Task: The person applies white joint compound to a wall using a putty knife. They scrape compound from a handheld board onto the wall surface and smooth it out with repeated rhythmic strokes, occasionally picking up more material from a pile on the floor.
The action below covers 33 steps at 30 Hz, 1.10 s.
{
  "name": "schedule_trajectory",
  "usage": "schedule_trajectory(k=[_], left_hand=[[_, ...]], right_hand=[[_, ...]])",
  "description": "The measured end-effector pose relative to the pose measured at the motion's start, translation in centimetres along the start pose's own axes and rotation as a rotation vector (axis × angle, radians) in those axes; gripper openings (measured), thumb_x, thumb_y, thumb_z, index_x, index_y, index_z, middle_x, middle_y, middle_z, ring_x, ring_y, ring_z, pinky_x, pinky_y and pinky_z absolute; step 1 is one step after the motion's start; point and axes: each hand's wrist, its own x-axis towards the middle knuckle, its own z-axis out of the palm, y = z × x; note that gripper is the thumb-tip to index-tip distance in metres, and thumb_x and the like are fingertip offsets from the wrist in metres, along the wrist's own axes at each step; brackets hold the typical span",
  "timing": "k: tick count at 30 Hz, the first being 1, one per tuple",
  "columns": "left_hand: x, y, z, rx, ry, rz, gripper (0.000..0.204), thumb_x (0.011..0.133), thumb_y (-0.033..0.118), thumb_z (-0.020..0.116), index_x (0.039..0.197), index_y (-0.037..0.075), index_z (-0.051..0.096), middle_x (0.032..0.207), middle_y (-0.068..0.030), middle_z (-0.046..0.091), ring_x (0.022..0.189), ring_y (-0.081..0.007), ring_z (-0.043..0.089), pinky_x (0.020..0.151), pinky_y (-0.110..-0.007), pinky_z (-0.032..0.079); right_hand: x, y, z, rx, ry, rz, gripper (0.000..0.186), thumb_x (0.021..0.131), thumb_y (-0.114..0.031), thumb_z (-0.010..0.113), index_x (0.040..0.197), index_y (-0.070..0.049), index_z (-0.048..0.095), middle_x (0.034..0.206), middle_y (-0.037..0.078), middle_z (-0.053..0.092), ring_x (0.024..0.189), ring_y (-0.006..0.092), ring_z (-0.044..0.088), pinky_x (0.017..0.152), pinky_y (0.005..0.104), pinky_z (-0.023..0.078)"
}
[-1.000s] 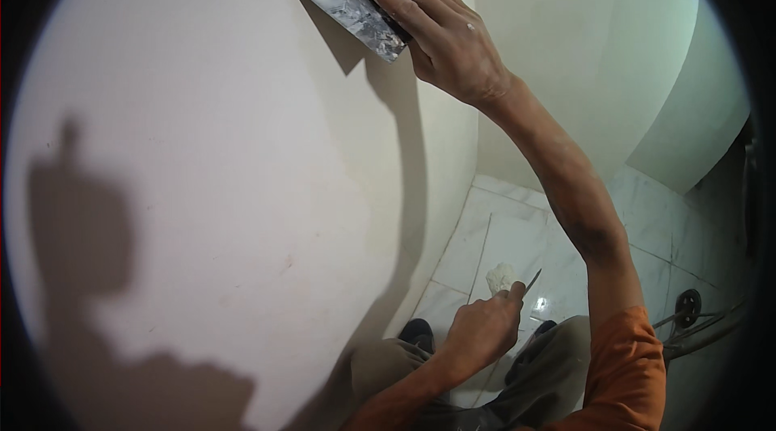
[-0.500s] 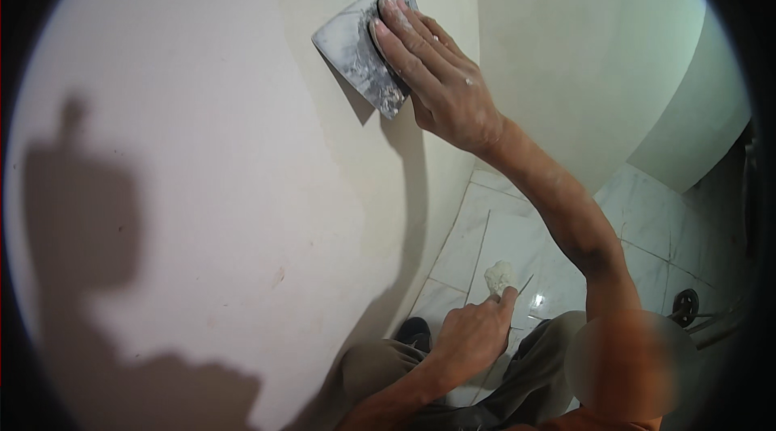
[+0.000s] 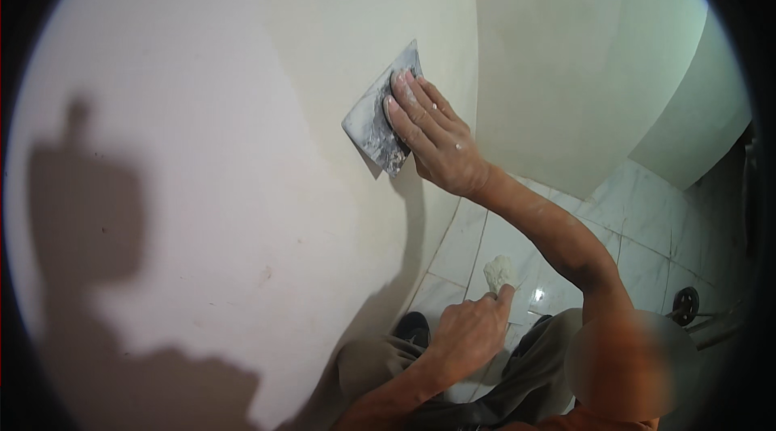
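Observation:
Upper centre, my right hand (image 3: 443, 140) is closed on the dark handle of a wide metal plastering spatula (image 3: 370, 125), fingers laid over its back. The putty-smeared blade is tilted against the pale wall (image 3: 242, 188), and its shadow falls just below. Low in the view, above my knees, my left hand (image 3: 471, 338) is closed round what looks like a putty knife, its handle hidden in the fist. A lump of whitish putty (image 3: 499, 271) sits at its far end. A damper-looking, slightly darker band of coating runs down the wall around the spatula.
A second wall (image 3: 558, 67) meets the first at a corner on the right. White marbled tiles (image 3: 647, 213) cover the floor. My bent knees and a dark shoe (image 3: 412, 327) are close to the wall. At the right stands a dark object with a round end (image 3: 685, 302).
My right hand has drawn the spatula down the wall and slightly right. My left hand, with the putty, has barely moved.

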Motion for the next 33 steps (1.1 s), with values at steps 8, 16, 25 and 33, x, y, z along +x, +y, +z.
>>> schedule_trajectory(k=[8,16,25,33], left_hand=[[0.2,0.0,0.4,0.039,0.036,0.033,0.021,0.095,0.016,0.049,0.110,0.002,0.053,0.069,-0.0171,0.067,0.063,-0.0378,0.067,0.056,-0.049,0.053],[1.6,1.9,-1.9,0.121,0.071,0.044,0.014,0.095,0.015,0.049,0.103,0.004,0.052,0.068,-0.0168,0.066,0.064,-0.0379,0.067,0.057,-0.048,0.053],[1.6,0.4,0.8,0.092,-0.113,-0.082,0.021,0.095,0.017,0.049,0.109,0.002,0.053,0.081,-0.0217,0.068,0.080,-0.0418,0.067,0.071,-0.054,0.052],[1.2,0.9,0.2,0.022,-0.169,-0.086,0.019,0.096,0.015,0.047,0.110,0.003,0.050,0.085,-0.0207,0.068,0.081,-0.0416,0.067,0.068,-0.055,0.051]], right_hand=[[-5.8,-1.7,1.3,0.017,-0.112,0.010,0.050,0.081,0.002,0.054,0.131,0.006,0.054,0.139,0.027,0.051,0.134,0.0420,0.046,0.113,0.0527,0.035],[-8.3,-1.3,-1.7,0.064,-0.189,-0.019,0.048,0.082,-0.007,0.060,0.128,0.007,0.054,0.133,0.026,0.054,0.122,0.0373,0.056,0.101,0.0505,0.045],[1.5,2.3,-6.8,-0.016,0.142,-0.054,0.052,0.081,0.000,0.066,0.130,0.007,0.052,0.128,0.025,0.057,0.111,0.0392,0.060,0.089,0.0486,0.051],[14.0,8.3,-4.6,-0.073,0.173,-0.001,0.060,0.092,0.003,0.051,0.149,-0.011,0.037,0.151,0.019,0.041,0.141,0.0345,0.038,0.120,0.0468,0.032]])
